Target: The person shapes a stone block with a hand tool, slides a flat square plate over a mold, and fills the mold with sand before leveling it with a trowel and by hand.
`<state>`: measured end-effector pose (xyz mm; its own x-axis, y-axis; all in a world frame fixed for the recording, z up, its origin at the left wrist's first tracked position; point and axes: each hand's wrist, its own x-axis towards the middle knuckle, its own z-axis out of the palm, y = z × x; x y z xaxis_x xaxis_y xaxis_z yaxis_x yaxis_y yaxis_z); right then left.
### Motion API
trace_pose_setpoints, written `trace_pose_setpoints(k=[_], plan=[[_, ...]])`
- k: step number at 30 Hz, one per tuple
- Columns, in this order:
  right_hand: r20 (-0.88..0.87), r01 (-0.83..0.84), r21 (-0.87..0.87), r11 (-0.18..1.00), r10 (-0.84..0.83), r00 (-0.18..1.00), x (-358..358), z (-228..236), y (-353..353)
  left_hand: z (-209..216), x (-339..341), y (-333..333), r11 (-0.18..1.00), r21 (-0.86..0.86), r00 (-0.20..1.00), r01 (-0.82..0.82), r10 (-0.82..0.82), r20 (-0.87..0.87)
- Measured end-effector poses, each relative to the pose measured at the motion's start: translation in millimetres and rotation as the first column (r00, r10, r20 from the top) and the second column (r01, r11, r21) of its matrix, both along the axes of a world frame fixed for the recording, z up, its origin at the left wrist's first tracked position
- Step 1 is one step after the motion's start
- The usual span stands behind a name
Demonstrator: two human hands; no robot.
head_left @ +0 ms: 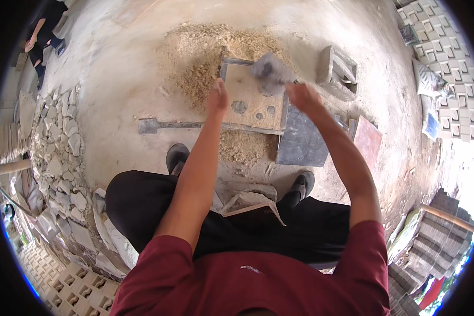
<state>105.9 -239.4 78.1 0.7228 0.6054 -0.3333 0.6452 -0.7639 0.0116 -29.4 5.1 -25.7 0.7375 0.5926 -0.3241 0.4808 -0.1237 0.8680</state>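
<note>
Nearby, dark slab point(303, 139) beside frame point(254, 128), loose sand point(192, 71) beyond.

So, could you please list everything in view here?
Rectangular sand-filled frame: 1, dark grey, ground ahead
Broad-headed tool: 1, grey, over frame
Round patches: at least 3, grey, inside frame
Loose sand: 2 patches, tan, around frame
Long block-ended bar: 1, grey, frame's lower left
Flat rectangular slabs: 2, black and reddish, right
Boxy rough trough: 1, grey, upper right
Broken flat stones: many, pale, left
Patterned blocks: many, cream, right, lower left
Sacks: at least 2, whitish, far right
Jagged chunk: 1, greyish, below frame
Other person: 1, dark-clothed, upper left
Shirt: 1, maroon, bottom
Trousers: 1, black, lower centre
Shoes: 2, dark, below frame
Left grip: 1, bare, frame's left edge
Right grip: 1, bare, on tool
</note>
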Motion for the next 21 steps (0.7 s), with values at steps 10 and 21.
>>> trace_pose_setpoints(k=[10,21], plan=[[-0.421,-0.423,-0.2,0.884,0.312,0.852,-119.8,29.1,16.4,-1.3,-15.8,21.8,0.988,-0.047,0.987,-0.148,0.151,0.055],[-0.044,-0.071,0.011,0.997,0.071,0.996,-0.1,11.6,-4.8,-19.4,-8.3,13.4,0.925,0.332,0.943,-0.183,0.069,0.327]])
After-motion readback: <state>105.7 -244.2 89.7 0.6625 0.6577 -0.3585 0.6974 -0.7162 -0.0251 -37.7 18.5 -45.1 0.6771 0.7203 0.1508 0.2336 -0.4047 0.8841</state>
